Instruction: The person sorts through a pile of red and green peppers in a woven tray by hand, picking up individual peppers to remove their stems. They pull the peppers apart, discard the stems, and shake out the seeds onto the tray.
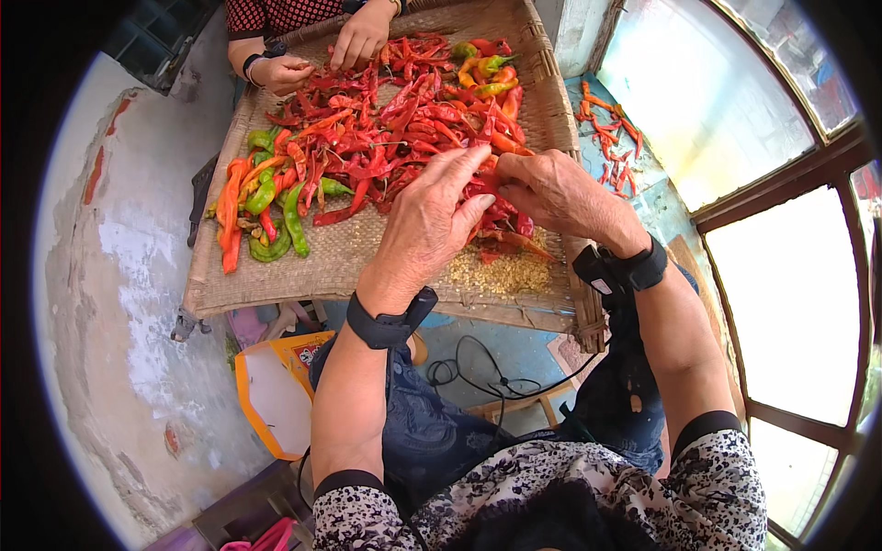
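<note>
Red chili peppers [403, 131], many of them shrivelled, are heaped on a woven tray [331, 265] before me. My left hand [431, 206] is over the heap's near side, its thumb spread from the fingers and nothing plainly gripped. Opposite it, my right hand [561, 193] has curled fingers, pinched on a red chili pepper [490, 162] that is mostly hidden. Below both hands, pale yellow seeds [503, 274] are scattered near the tray's front right corner. Green peppers [296, 220] lie at the left of the heap, with orange ones [231, 213] beside them.
Across the tray, another person's hands [362, 34] handle peppers. More red peppers [610, 138] lie on a blue surface beside the window [778, 296]. A yellow-edged container [275, 392] stands below the tray. A black cable [475, 379] loops near my legs.
</note>
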{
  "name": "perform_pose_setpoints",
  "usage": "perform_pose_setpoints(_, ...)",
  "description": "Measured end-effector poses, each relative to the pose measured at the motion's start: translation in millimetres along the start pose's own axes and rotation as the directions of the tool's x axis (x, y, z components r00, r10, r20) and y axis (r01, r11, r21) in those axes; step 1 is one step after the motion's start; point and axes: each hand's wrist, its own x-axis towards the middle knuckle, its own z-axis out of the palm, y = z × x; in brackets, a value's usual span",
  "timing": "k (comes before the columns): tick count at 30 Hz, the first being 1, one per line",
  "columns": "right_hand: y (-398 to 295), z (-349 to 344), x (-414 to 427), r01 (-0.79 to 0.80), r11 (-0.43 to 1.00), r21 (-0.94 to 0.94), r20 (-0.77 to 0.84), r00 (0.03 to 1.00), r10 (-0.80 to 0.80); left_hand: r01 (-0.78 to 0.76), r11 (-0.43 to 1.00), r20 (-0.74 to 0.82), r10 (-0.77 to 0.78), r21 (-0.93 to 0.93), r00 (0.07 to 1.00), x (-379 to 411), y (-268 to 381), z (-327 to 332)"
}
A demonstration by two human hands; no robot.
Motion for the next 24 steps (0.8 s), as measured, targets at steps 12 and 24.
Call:
perform_pose_setpoints(12, -2.5, 8.6, 7.5, 0.110, 0.961, 0.253, -0.209, 0.976, -0.056, 0.394, 0.858, -0.686, -0.068, 0.331, 0.725, 5.8, -58.7, -67.8)
perform_pose_setpoints(24, -10.7, 20.0, 7.3, 0.169, 0.985, 0.036, 0.080, 0.982, -0.171, 0.156, 0.942, -0.311, -0.059, 0.296, 0.949, 2.3, -27.2, -30.1)
